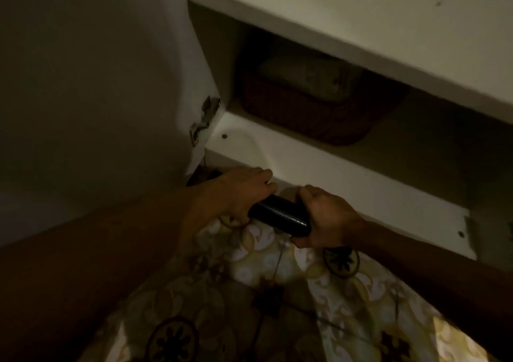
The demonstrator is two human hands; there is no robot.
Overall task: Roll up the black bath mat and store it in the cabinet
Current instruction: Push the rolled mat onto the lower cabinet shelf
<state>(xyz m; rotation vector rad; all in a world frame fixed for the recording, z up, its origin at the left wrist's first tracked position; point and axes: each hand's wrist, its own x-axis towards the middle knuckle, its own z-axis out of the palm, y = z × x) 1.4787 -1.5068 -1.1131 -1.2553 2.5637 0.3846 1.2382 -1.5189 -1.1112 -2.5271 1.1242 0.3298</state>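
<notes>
The black bath mat [279, 215] is rolled into a tight dark cylinder and held just above the patterned floor, in front of the cabinet's bottom edge. My left hand [236, 192] grips its left end, fingers curled over the top. My right hand [324, 218] grips its right end from the side. The white cabinet [319, 167] stands open ahead, its lower shelf lit at the front. The ends of the roll are hidden under both hands.
A dark woven basket [311, 117] with a folded pale cloth [308, 80] in it sits on the shelf. The open cabinet door [97, 84] hangs at the left with a metal hinge [205, 120]. Patterned floor tiles [249, 292] lie below.
</notes>
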